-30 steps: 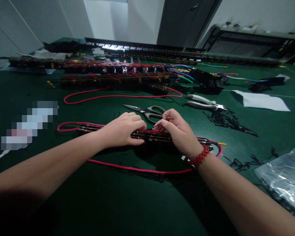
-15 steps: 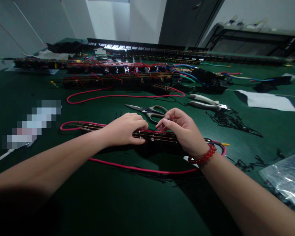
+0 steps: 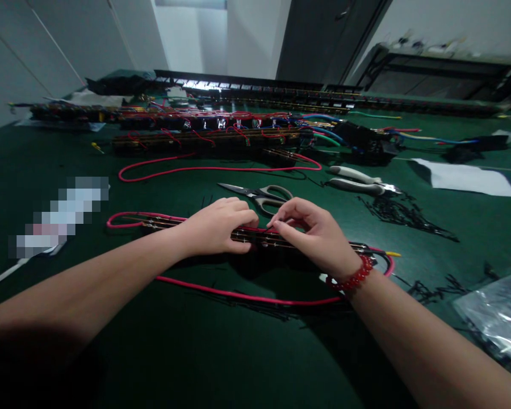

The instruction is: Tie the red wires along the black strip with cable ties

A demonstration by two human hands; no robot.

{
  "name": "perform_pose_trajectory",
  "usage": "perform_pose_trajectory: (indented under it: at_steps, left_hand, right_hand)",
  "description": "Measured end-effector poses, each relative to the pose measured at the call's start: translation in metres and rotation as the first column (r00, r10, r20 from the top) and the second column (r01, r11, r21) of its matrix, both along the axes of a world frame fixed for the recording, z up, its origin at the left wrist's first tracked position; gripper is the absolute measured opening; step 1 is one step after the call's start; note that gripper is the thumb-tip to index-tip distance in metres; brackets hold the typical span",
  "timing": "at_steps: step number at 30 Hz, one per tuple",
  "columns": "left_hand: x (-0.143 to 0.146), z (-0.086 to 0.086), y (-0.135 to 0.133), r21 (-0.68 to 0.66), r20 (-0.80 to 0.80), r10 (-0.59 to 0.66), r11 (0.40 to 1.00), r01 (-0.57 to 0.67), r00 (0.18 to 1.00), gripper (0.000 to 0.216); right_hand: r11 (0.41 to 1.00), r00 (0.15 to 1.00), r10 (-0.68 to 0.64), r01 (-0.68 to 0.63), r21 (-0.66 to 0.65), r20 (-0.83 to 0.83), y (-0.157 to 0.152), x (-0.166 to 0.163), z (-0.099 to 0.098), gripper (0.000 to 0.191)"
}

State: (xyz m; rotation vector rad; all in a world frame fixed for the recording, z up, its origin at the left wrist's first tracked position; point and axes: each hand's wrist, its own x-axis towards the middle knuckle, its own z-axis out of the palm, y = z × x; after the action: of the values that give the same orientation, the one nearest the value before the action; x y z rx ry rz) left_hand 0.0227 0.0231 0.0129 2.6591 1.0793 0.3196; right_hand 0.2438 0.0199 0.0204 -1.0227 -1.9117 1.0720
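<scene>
Bar (image 3: 259, 236) of dark, wired sections lies on the green tabletop (image 3: 174, 352) directly under both hands, its long axis running across the wearer's view from left to right, the right end slanting slightly nearer. The left hand (image 3: 221, 227) grips it left of its middle, thumb on the near side and fingers over the far side. The right hand (image 3: 313, 233) pinches a thin black strand (image 3: 269, 227) between thumb and fingertips at the bar's upper edge; whether the strand loops round the bar cannot be told. Between the hands a short stretch of the bar shows, and the strand sits at its right side, closer to the right hand. A red cable (image 3: 247, 296) bends round both ends, with a long run in front. Just beyond the right fingertips lie scissors (image 3: 252, 193); farther right are pliers (image 3: 360, 187) beside a scatter of black strands (image 3: 402, 217). A clear plastic bag (image 3: 498, 318) sits at far right, and more wired assemblies (image 3: 208, 136) stretch across behind.
</scene>
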Motion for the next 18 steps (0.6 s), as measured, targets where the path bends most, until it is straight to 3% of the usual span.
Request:
perform_pose_trajectory:
  at_steps: [11,18]
  left_hand:
    - [-0.0003,0.0025,0.0,-0.037,0.014,0.005,0.999,-0.004,1.0,0.024]
    - [-0.0005,0.0012,0.0019,-0.068,0.022,-0.013,0.998,0.015,1.0,0.022]
  right_hand:
    - [0.928,0.943,0.155,-0.241,0.285,0.294,-0.004,0.0004,0.0013,0.007]
    - [0.896,0.931,0.107,-0.242,0.371,0.349,-0.0076,-0.0061,-0.0027,0.009]
